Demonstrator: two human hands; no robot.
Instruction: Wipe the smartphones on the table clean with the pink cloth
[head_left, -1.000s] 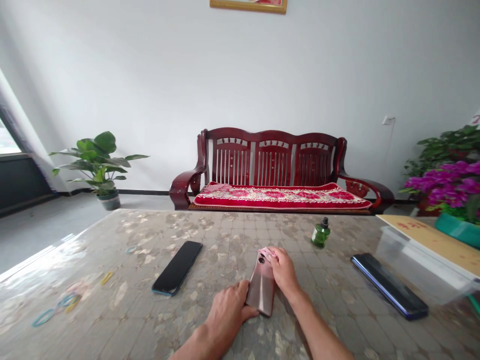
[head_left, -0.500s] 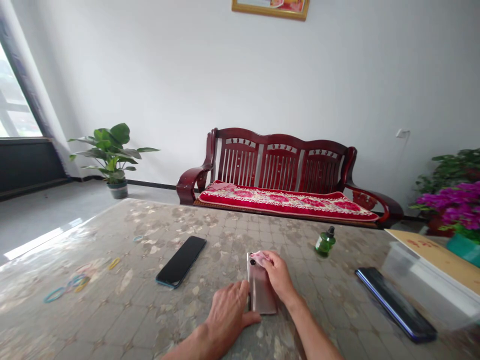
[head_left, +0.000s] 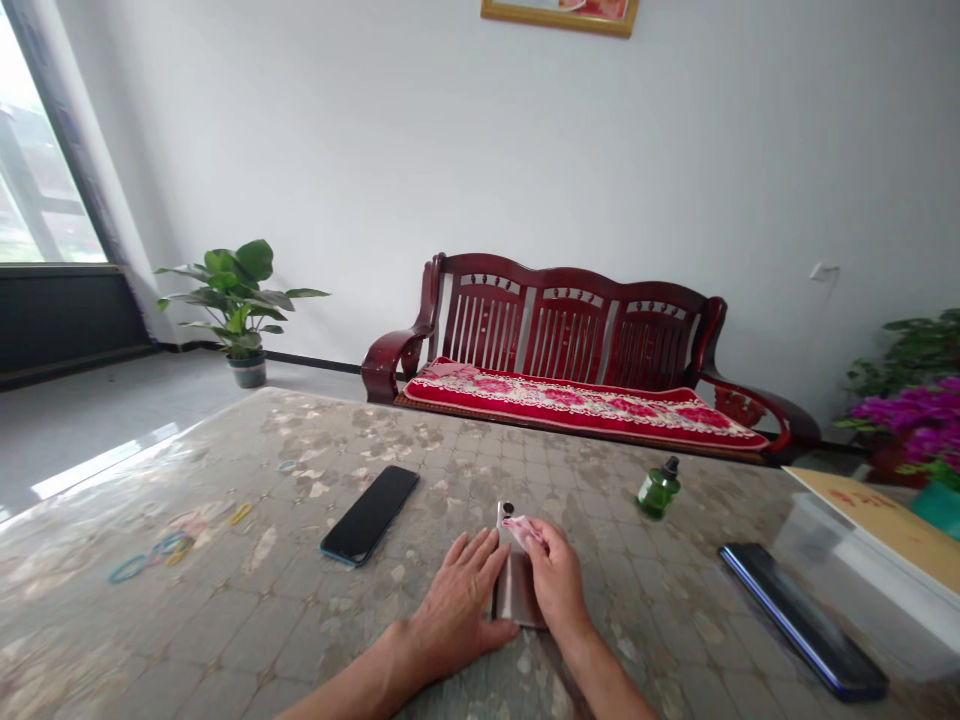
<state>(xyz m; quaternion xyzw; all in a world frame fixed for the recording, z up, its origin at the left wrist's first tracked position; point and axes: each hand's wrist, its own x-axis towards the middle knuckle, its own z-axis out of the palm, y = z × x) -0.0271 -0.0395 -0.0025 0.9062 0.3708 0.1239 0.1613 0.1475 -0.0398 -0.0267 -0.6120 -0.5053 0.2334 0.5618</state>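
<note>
A pinkish phone (head_left: pixel 517 597) lies back up on the table, its camera lenses at the far end. My left hand (head_left: pixel 463 592) rests along its left side with fingers stretched and apart; the index fingertip reaches over the edge and the thumb lies at the near left corner. Pinched in my right hand (head_left: pixel 556 570) is a small pink cloth (head_left: pixel 520 529), pressed against the phone's back just below the lenses. Part of the phone is hidden under both hands. A black phone (head_left: pixel 371 515) lies screen up to the left.
On the patterned table (head_left: pixel 300 620) stands a green bottle (head_left: pixel 658 490) with a black cap. Another phone (head_left: pixel 802 620) is at right, beside a clear plastic box (head_left: pixel 840 560). Several coloured bands (head_left: pixel 154 552) lie left. A wooden bench (head_left: pixel 566 325) stands beyond the table.
My right hand and the cloth have moved nearer to me, away from the lenses. My left fingers have spread and reached forward along the phone. The view has shifted slightly.
</note>
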